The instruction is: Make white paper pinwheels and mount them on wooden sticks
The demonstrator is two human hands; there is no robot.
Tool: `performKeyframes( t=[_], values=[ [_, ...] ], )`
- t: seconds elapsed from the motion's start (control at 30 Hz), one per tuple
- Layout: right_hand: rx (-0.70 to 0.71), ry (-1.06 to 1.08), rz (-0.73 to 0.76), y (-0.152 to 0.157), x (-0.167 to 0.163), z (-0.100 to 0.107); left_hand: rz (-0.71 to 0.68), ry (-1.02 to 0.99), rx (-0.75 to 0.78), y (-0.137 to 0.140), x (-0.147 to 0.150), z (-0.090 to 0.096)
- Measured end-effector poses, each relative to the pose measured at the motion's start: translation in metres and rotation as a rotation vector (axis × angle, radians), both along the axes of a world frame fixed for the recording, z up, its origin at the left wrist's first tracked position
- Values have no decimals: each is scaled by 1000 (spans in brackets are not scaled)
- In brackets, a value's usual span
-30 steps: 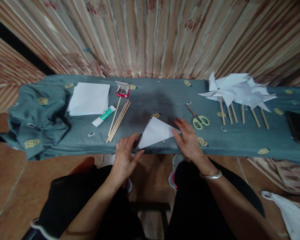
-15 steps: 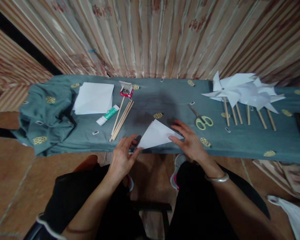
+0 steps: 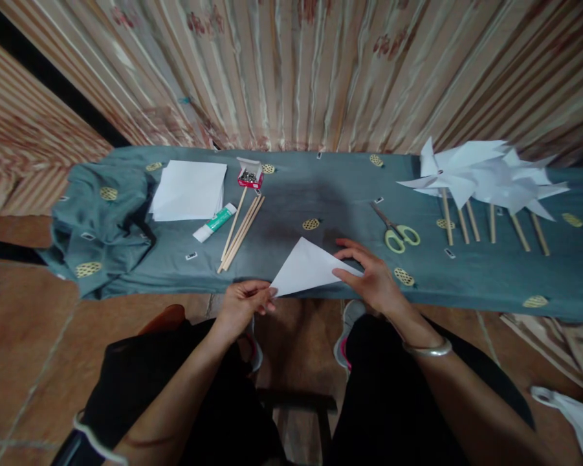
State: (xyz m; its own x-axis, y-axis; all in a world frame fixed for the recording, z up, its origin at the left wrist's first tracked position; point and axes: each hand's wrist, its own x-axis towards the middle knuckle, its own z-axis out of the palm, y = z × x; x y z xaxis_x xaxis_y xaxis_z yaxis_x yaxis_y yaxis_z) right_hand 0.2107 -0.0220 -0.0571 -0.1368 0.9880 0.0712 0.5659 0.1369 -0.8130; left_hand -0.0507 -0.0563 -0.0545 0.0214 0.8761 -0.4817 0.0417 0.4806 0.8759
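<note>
A sheet of white paper (image 3: 309, 267), folded into a triangle, lies at the near edge of the cloth-covered table, one point facing away from me. Its left corner is pinched between the thumb and fingers of my left hand (image 3: 242, 305). At the right corner, my right hand (image 3: 373, 277) has the thumb on top of the paper and the fingers curved behind it. To the right of that hand, scissors (image 3: 395, 233) with green handles rest on the cloth. Wooden sticks (image 3: 242, 234) and a glue stick (image 3: 214, 222) are left of the paper.
A stack of white paper (image 3: 190, 191) sits at the left, near a small red box (image 3: 250, 175) of metal pins. Several white paper pinwheels (image 3: 485, 173) on sticks lie at the right. A pleated curtain (image 3: 291, 77) hangs behind the table (image 3: 291, 181).
My left hand's fingers have closed on the paper's left corner; before, they were more spread. My right hand remains at the right corner. The whole view has shifted slightly.
</note>
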Motion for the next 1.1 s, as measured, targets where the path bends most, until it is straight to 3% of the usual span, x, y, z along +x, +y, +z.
performKeyframes(
  t=[0.17, 0.3, 0.53, 0.63, 0.73, 0.8, 0.9, 1.0, 1.1],
  values=[
    [-210, 353, -95, 4, 4, 1, 62, -80, 80, 3, 7, 10],
    [-317, 496, -145, 11, 10, 12, 103, -88, 134, 7, 14, 13],
    [-293, 585, -217, 23, 19, 28, 116, -62, 153, 13, 13, 31],
    [-214, 635, -291, 27, 30, 34, 196, -60, 209, 17, 3, 34],
    [-209, 672, -255, 27, 34, 39, 280, -140, 233, 21, 1, 34],
    [-235, 678, -193, 27, 31, 39, 235, -259, 175, 23, 6, 34],
    [-243, 688, -125, 26, 21, 38, 40, -391, 25, 24, 20, 36],
    [-232, 692, -92, 27, 15, 38, -77, -405, -68, 24, 31, 38],
    [-200, 662, -88, 29, 14, 40, -105, -408, -97, 23, 35, 41]
  ],
)
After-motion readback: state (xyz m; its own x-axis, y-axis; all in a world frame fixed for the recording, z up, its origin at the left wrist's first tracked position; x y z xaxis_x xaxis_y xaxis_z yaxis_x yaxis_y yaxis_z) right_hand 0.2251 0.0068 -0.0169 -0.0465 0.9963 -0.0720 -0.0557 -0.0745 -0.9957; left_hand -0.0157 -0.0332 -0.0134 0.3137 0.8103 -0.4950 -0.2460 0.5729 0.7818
